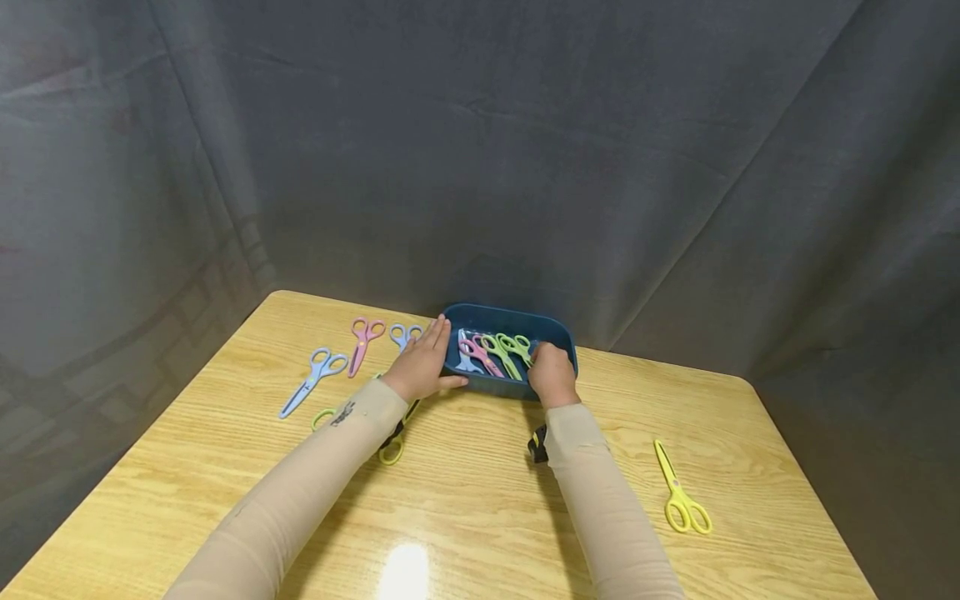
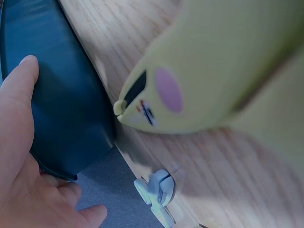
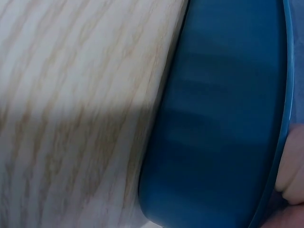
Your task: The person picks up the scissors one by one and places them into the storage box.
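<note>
Toward the back of the table stands a dark blue bin (image 1: 510,388) holding several scissors, among them pink scissors (image 1: 474,348) and a blue pair (image 1: 467,363). My left hand (image 1: 422,364) lies along the bin's left end, fingers extended and thumb against its front wall. At the right end, my right hand (image 1: 553,377) reaches over the rim with curled fingers. It grips the blade end of green scissors (image 1: 516,344); the fingertips are hidden. Beside these lie other green scissors (image 1: 501,354). In the left wrist view, yellow-green scissors (image 2: 166,95) appear close up near the bin.
Left on the table (image 1: 465,500) lie blue scissors (image 1: 315,379), pink scissors (image 1: 363,343) and another blue pair (image 1: 405,335). Yellow and green handles show around my left forearm. Yellow scissors (image 1: 678,492) lie at the right. A grey curtain (image 1: 480,167) hangs behind.
</note>
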Demonstrator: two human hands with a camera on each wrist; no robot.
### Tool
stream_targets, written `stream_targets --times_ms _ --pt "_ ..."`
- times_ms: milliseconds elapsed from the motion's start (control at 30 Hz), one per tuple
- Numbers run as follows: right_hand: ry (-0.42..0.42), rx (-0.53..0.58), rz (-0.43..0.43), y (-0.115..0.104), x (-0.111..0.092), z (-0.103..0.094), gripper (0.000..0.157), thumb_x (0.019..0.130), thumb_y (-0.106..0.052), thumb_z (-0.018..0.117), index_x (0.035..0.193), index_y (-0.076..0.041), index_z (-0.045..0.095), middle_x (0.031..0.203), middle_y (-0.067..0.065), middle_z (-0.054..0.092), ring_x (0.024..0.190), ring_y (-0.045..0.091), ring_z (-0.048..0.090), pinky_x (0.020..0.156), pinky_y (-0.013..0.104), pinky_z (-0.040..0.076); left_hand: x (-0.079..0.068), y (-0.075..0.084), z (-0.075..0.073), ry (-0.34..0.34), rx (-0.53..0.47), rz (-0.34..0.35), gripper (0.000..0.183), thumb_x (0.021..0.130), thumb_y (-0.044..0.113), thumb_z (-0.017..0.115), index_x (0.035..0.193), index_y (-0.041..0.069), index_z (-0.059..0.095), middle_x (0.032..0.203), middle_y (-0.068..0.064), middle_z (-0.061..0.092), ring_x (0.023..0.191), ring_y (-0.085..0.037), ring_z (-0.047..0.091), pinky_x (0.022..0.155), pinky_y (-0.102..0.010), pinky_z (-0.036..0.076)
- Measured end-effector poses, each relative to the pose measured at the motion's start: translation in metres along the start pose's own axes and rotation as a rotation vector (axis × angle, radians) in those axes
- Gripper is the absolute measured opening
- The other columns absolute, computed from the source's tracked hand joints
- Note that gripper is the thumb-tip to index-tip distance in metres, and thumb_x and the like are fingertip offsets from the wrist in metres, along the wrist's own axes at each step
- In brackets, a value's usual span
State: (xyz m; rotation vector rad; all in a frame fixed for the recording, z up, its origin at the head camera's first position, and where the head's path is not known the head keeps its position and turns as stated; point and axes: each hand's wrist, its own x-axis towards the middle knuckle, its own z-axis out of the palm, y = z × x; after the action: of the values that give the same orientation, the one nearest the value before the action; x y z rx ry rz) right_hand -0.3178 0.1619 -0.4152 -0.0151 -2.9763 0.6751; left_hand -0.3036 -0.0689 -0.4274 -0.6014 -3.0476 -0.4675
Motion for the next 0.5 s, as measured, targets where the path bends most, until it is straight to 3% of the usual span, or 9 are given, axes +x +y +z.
stream_targets --times_ms 100,167,233,367,433,500 --pt "-0.005 -0.006 0.002 -0.0001 0.0007 0.0002 0.015 0.078 0.009 0.056 0.082 -0.003 0.064 0.080 0.008 0.061 0.059 0.017 0.042 0.052 0.029 0.033 -0.0012 0.0008 -0.0012 0.009 -0.005 0.010 0.102 0.084 0.055 0.061 0.149 -0.003 0.007 0.156 -0.019 0.003 0.142 -0.031 0.006 0.110 -0.053 0.017" --pt "-0.012 -0.003 0.003 -0.0003 0.0009 0.0003 0.016 0.080 0.009 0.056 0.087 -0.002 0.065 0.083 0.008 0.063 0.059 0.017 0.043 0.052 0.029 0.035 -0.0014 0.0010 -0.0015 0.013 -0.011 0.014 0.102 0.084 0.053 0.061 0.148 -0.004 0.007 0.155 -0.020 0.004 0.142 -0.032 0.007 0.110 -0.053 0.018" --pt "-0.013 -0.005 0.000 -0.0006 0.0007 0.0002 0.015 0.079 0.009 0.055 0.075 -0.004 0.060 0.070 0.005 0.055 0.055 0.017 0.038 0.050 0.029 0.031 -0.0011 0.0011 -0.0013 0.012 -0.017 0.013 0.102 0.085 0.054 0.061 0.148 -0.004 0.007 0.155 -0.020 0.003 0.142 -0.031 0.006 0.110 -0.053 0.018" --pt "0.002 -0.006 -0.015 -0.0020 -0.0002 -0.0001 0.035 0.079 0.009 0.051 0.055 -0.013 0.037 0.054 -0.002 0.026 0.050 0.015 0.023 0.045 0.028 0.020 0.0005 -0.0002 0.0005 0.002 -0.015 0.002 0.103 0.084 0.055 0.060 0.149 -0.003 0.005 0.156 -0.018 0.001 0.143 -0.030 0.005 0.110 -0.052 0.017" --pt "0.008 -0.008 -0.020 -0.0028 -0.0007 -0.0006 0.039 0.079 0.008 0.050 0.052 -0.014 0.032 0.052 -0.003 0.021 0.049 0.014 0.020 0.044 0.027 0.018 0.0012 -0.0007 0.0012 -0.002 -0.010 -0.002 0.104 0.084 0.057 0.059 0.149 -0.002 0.004 0.156 -0.017 0.001 0.143 -0.029 0.005 0.110 -0.052 0.017" --pt "0.014 -0.012 -0.021 -0.0030 -0.0009 -0.0006 0.040 0.080 0.006 0.052 0.050 -0.014 0.035 0.049 -0.003 0.024 0.047 0.014 0.025 0.043 0.027 0.021 0.0013 -0.0005 0.0010 -0.005 -0.008 -0.004 0.104 0.084 0.058 0.059 0.149 -0.001 0.004 0.156 -0.017 0.000 0.143 -0.030 0.005 0.110 -0.052 0.017"
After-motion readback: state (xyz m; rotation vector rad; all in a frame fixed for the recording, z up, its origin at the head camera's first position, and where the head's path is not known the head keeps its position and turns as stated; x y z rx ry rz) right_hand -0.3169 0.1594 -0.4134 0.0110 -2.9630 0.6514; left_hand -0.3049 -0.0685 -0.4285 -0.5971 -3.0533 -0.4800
